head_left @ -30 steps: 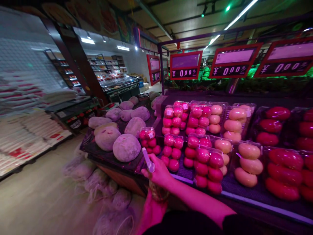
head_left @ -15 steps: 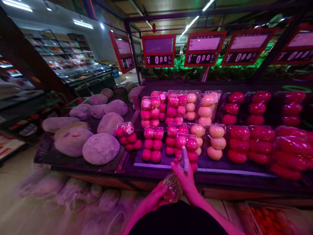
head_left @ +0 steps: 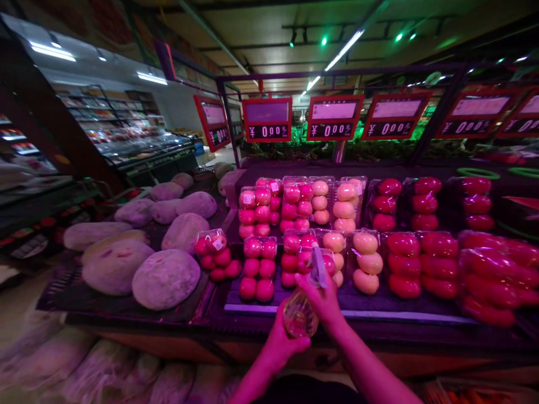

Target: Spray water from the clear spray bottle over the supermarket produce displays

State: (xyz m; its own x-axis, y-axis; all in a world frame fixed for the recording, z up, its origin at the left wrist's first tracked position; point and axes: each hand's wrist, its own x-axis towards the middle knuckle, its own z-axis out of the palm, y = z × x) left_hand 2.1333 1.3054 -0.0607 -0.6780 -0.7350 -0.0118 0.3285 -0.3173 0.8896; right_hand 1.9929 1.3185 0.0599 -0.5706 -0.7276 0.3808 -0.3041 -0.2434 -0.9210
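Note:
A clear spray bottle (head_left: 300, 317) with a pale trigger head is held in front of me, tilted slightly to the right. My left hand (head_left: 283, 338) cups its lower body, fingers wrapped round the side and base. My right hand (head_left: 320, 300) grips the neck just under the spray head (head_left: 319, 268). Behind the bottle, on the front row of the display, stand clear packs of round red fruit (head_left: 257, 269) and a pack of paler fruit (head_left: 366, 261). The bottle hides part of one red pack. Neither hand touches the packs.
Large winter melons (head_left: 166, 279) lie on the stand to the left, with netted sacks (head_left: 99, 367) on the floor below. Red-framed price signs (head_left: 336, 118) hang above the back row. Long red packs (head_left: 490, 275) fill the right side.
The camera view has tilted upward, so the display sits lower in the picture. Both hands have risen a little with the bottle, closer to the shelf edge, and still hold it.

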